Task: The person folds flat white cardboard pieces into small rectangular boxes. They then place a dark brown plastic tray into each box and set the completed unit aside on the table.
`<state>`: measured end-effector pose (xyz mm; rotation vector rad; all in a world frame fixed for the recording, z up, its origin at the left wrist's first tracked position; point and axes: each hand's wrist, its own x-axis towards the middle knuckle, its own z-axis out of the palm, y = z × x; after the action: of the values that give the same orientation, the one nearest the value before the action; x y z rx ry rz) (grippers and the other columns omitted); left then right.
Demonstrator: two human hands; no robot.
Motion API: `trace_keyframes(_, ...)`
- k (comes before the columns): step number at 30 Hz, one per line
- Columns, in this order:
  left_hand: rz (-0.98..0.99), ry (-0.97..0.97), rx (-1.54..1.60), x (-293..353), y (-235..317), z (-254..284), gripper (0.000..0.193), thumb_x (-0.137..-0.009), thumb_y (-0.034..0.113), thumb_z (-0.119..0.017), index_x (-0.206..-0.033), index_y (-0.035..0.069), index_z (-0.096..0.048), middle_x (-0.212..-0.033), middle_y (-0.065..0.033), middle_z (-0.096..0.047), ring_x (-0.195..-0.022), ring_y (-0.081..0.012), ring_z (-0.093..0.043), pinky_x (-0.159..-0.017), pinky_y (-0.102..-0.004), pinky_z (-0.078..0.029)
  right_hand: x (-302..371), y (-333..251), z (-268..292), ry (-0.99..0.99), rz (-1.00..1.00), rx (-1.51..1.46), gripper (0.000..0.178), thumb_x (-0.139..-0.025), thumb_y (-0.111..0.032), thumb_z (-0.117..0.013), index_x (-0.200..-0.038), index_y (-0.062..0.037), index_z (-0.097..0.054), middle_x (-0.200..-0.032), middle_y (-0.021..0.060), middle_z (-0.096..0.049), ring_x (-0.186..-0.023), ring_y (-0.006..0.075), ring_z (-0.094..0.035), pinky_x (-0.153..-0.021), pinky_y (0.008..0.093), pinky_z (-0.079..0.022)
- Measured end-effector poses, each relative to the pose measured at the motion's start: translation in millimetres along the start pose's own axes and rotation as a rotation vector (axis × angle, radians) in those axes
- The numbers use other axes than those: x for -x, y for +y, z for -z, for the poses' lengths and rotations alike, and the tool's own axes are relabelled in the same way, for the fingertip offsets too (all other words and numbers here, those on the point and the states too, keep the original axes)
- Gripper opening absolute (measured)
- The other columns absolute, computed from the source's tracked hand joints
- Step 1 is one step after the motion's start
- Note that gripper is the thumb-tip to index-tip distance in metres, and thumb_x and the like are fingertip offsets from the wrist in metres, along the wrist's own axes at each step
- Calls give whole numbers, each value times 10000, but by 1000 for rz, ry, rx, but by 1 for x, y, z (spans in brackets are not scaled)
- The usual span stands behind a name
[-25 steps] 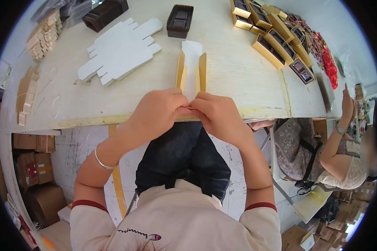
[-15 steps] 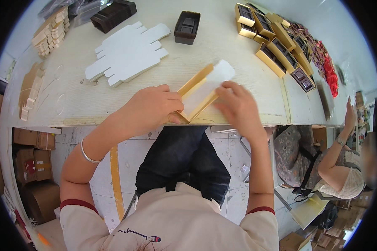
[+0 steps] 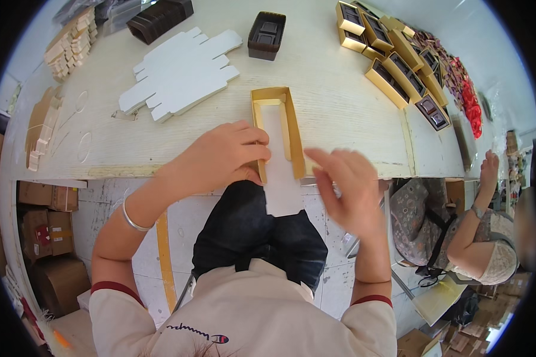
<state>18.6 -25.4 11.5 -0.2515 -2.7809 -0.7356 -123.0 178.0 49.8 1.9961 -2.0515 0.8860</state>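
Note:
A partly folded gold carton (image 3: pixel 293 134) with a white inside lies at the table's front edge. Its far end is folded up, while a white flap (image 3: pixel 284 196) at the near end lies flat and juts past the edge over my lap. My left hand (image 3: pixel 235 152) pinches the carton's left wall, thumb below and fingers over the top. Just right of the opposite wall, my right hand (image 3: pixel 348 187) hovers slightly blurred, index finger stretched and thumb apart, holding nothing. Whether its fingertip touches the wall I cannot tell.
Beyond my left hand lies a stack of flat white carton blanks (image 3: pixel 181 74). Dark plastic trays (image 3: pixel 265 37) stand behind. Filled gold boxes (image 3: pixel 393 71) pile up at the far right, beside a red bundle (image 3: pixel 470 113). Another person's arm (image 3: pixel 476 202) shows at right.
The carton has turned so its folded-up end points away from me and its open flap faces me. My right hand has let go and moved down and right; the left keeps its hold.

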Motion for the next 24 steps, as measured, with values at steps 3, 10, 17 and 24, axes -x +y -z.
trace_keyframes(3,14,-44,69,-5,-3,1,296,-637,124,-790,-883,88,-630,-1064,-34,-594,-969,-249,-540,-839,-352,-471,-3,31,-6,-190,-23,-194,457,-718,-5,-717,-1158,-80,-617,-889,100,-543,-819,265,-542,-717,355,-453)
trace_keyframes(10,56,48,178,-10,-5,-7,214,-689,74,-771,-845,72,-624,-925,-32,-602,-838,-251,-562,-729,-345,-471,-13,47,-26,-283,-26,-350,176,-715,-19,-733,-847,-30,-618,-837,103,-510,-801,284,-526,-707,373,-455)
trace_keyframes(17,198,257,214,-13,19,-33,112,-779,29,-695,-853,51,-614,-784,-65,-580,-660,-224,-560,-601,-318,-458,-11,29,-50,-151,-109,-287,182,-690,53,-634,-828,-29,-549,-810,110,-478,-785,306,-513,-693,386,-447)
trace_keyframes(24,236,262,307,-7,15,-36,85,-794,12,-681,-837,43,-615,-737,-54,-558,-564,-167,-512,-516,-280,-411,15,15,-34,-111,2,-117,528,-678,35,-669,-1194,-31,-576,-1041,146,-544,-926,330,-544,-790,398,-463)
